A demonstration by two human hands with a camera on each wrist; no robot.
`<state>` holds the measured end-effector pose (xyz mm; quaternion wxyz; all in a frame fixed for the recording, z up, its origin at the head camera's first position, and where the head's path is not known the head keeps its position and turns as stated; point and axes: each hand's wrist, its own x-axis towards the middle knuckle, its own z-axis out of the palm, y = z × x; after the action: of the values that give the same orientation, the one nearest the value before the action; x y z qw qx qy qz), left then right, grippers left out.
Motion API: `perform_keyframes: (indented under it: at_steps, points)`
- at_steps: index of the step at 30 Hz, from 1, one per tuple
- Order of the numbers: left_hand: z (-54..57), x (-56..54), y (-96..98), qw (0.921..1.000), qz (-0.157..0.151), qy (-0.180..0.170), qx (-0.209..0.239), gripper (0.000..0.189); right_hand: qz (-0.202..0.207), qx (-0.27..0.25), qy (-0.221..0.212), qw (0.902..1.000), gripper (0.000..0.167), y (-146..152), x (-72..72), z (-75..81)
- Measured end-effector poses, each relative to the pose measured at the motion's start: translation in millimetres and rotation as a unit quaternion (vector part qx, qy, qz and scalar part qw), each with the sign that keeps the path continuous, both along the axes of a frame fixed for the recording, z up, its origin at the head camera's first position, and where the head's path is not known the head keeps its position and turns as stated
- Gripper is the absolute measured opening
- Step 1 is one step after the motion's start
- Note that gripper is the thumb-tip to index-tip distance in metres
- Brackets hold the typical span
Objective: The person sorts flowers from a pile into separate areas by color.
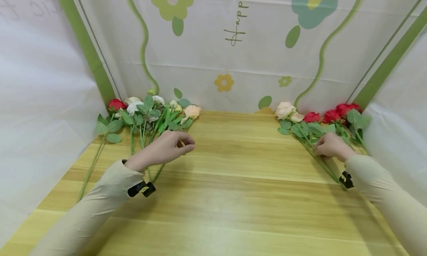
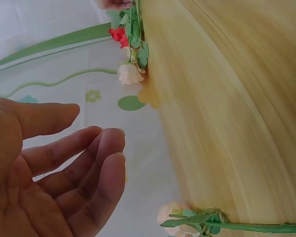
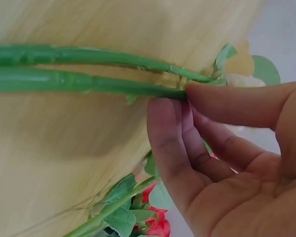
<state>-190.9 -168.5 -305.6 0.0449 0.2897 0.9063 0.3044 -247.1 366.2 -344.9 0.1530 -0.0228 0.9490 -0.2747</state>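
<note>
My left hand (image 1: 163, 147) hovers over the wooden table beside the left bunch of flowers. Its fingers are loosely bent, thumb and fingertips apart, and the left wrist view shows nothing between them. At the right, my right hand (image 1: 332, 146) pinches a green flower stem (image 3: 113, 85) between thumb and fingertips. A second green stem (image 3: 103, 54) runs alongside it. Both lead toward the pale peach roses (image 1: 286, 110) at the back. Red roses (image 1: 331, 116) with green leaves lie just beyond the right hand.
The left bunch holds a red rose (image 1: 116, 104), white flowers (image 1: 134, 107) and a peach rose (image 1: 192, 111), stems toward the front. A printed curtain (image 1: 207, 44) hangs behind the wooden table (image 1: 227, 204). White sheets (image 1: 43, 81) close off both sides.
</note>
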Motion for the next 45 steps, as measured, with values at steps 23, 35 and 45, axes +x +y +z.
perform_keyframes:
  at_steps: [23, 35, 45]
  points:
    - [-3.1, -2.7, -5.7, 0.9986, -0.034, -0.032, -0.025, 0.016, 0.011, 0.0, -0.007, 0.9999, 0.022, -20, 6.0, -6.1]
    - [-9.1, -19.5, -26.0, 0.9918, 0.063, -0.025, -0.109, 0.022, -0.008, 0.0, 0.041, 0.9991, 0.037, -29, 21.1, 13.7]
    - [-24.7, -39.8, -34.5, 0.9694, 0.154, -0.098, -0.164, 0.052, -0.007, -0.071, 0.09, 0.9934, 0.037, -68, 52.5, 33.4]
